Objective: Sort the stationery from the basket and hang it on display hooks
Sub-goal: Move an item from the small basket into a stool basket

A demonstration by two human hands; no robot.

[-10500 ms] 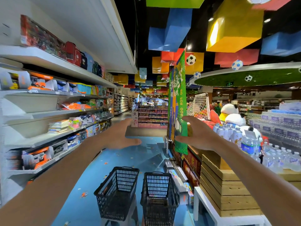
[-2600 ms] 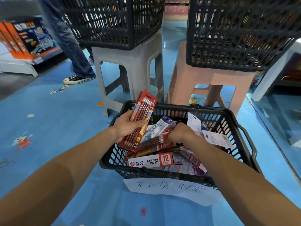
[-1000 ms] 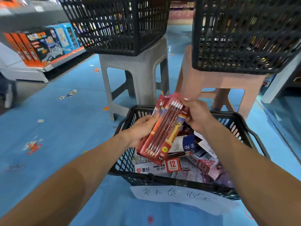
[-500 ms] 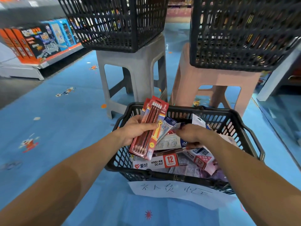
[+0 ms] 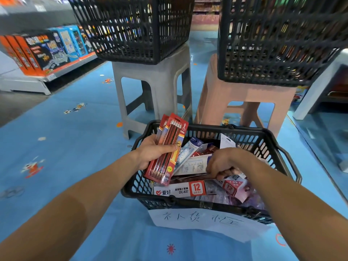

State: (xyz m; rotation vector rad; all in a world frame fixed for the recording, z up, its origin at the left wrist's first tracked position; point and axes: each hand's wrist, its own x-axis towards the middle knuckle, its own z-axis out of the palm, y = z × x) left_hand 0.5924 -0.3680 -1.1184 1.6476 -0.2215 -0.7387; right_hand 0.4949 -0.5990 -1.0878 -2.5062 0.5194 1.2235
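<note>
While the basket (image 5: 143,197) sits at 6 o'clock on the floor (image 5: 75,147), head view: left hand (image 5: 153,152) over its 9 o'clock rim grips two red pencil packs (image 5: 170,147), thumb across their front, fingers curled behind | right hand (image 5: 225,162) at basket centre, fingers curled, thumb pinching a dark red pack (image 5: 190,178).

The near basket (image 5: 135,183) is a black open lattice. Its paper label (image 5: 203,221) is white with dark handwritten strokes. The pencil packs (image 5: 169,147) are red, with dark red pencils and a yellow patch. A dark red pack (image 5: 188,178) lies by a white calculator box (image 5: 180,190) with a red panel. The floor (image 5: 66,147) is blue, dotted with small stickers. Far left is a grey stool (image 5: 150,85); far right, a pink stool (image 5: 235,97).
</note>
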